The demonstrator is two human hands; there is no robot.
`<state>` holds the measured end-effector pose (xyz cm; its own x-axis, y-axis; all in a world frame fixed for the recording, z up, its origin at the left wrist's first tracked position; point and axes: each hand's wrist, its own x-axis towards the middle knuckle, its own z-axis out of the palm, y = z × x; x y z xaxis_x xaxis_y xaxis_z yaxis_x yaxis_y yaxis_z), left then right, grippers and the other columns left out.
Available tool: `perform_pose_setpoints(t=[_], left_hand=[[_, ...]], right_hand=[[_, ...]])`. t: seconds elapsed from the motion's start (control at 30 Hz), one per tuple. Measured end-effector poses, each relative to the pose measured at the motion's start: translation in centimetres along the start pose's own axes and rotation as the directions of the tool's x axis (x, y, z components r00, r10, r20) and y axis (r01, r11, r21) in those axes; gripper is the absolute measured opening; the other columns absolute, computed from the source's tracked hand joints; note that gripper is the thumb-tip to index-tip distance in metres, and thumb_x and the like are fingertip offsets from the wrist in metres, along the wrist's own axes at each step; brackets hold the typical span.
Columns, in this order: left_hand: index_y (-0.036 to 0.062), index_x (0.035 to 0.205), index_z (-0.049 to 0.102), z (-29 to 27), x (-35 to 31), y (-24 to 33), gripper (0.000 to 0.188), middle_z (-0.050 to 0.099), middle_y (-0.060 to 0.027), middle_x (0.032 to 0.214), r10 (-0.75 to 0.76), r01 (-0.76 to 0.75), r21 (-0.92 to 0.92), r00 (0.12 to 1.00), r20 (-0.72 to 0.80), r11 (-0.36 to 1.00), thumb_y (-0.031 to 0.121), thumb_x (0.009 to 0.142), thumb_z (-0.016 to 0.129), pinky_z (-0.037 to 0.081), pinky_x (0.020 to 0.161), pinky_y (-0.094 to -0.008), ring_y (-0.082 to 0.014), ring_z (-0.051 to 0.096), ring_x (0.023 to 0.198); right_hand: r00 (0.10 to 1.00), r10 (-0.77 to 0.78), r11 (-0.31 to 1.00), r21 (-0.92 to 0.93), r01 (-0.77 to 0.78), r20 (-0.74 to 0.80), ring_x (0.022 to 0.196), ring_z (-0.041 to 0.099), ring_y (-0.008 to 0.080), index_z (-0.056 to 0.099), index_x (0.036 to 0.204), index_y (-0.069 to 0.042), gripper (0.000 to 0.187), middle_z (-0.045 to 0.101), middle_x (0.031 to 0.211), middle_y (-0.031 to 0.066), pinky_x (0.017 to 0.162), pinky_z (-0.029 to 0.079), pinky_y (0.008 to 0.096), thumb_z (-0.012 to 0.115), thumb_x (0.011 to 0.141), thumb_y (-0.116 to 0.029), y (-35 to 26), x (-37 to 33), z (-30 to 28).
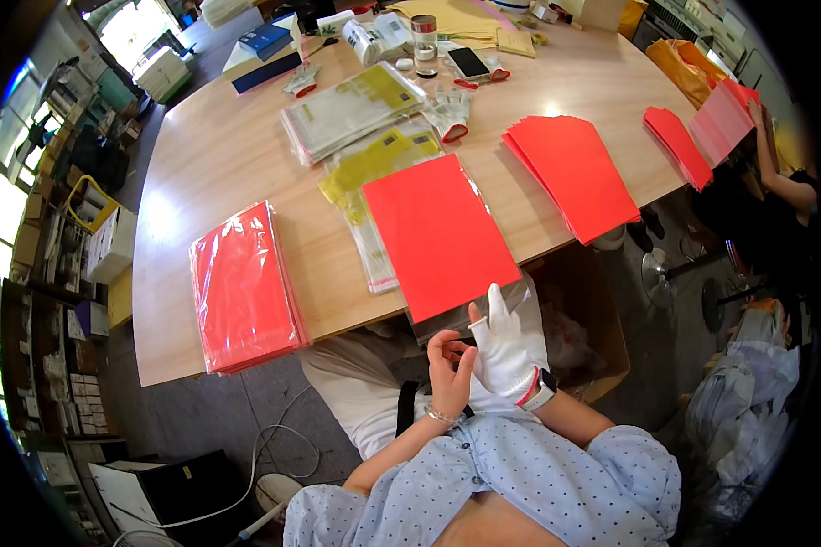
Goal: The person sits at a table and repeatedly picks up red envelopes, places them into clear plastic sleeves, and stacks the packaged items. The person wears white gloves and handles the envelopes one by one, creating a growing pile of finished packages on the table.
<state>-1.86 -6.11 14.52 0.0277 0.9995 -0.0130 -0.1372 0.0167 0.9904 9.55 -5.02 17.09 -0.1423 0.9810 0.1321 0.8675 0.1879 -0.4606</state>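
A red sheet lies in a clear plastic sleeve, whose see-through flap hangs over the table's near edge. Bare, with a bracelet at the wrist, my left hand is curled just below this flap; what its fingers hold, if anything, cannot be made out. My right hand wears a white glove that leaves the thumb tip bare. Its fingers are stretched out at the sleeve's lower right corner. Under the sleeved sheet, partly covered, are clear and yellow-green plastic sleeves.
A stack of sleeved red sheets sits left; fanned loose red sheets lie right. Farther back are more plastic sleeves, white gloves, a phone and a glass jar. Another person's hand holds red sheets far right.
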Motion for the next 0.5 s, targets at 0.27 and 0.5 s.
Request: perform_pose_setpoints(t=[0.27, 0.5], left_hand=[[0.0021, 0.088, 0.052, -1.1, 2.0, 1.1, 0.012, 0.056, -0.012, 0.078, 0.315, -0.487, 0.579, 0.871, 0.377, 0.654, 0.005, 0.08, 0.061, 0.046, 0.062, -0.038, -0.0305, 0.057, 0.07], [0.0031, 0.089, 0.049, -1.3, 1.5, 0.9, 0.01, 0.052, -0.0102, 0.076, 0.091, -0.282, 0.402, 0.897, 0.433, 0.871, 0.005, 0.084, 0.058, 0.047, 0.06, -0.033, -0.0237, 0.056, 0.065]], right_hand=[[0.995, -0.097, 0.917, -0.388, 0.098, 0.023, 0.128, 0.026, 0.0464, 0.041, 0.135, -0.012, 0.06, 0.017, 0.144, 0.025, 0.092, 0.027, 0.0651, 0.057, 0.078, -0.026, 0.3, 0.5, -0.5], [0.98, -0.138, 0.989, -0.025, 0.143, 0.142, 0.091, 0.052, 0.0299, 0.054, 0.084, -0.01, 0.013, 0.053, 0.092, 0.0097, 0.077, 0.042, 0.0478, 0.059, 0.076, -0.02, 3.2, -0.3, -0.6]])
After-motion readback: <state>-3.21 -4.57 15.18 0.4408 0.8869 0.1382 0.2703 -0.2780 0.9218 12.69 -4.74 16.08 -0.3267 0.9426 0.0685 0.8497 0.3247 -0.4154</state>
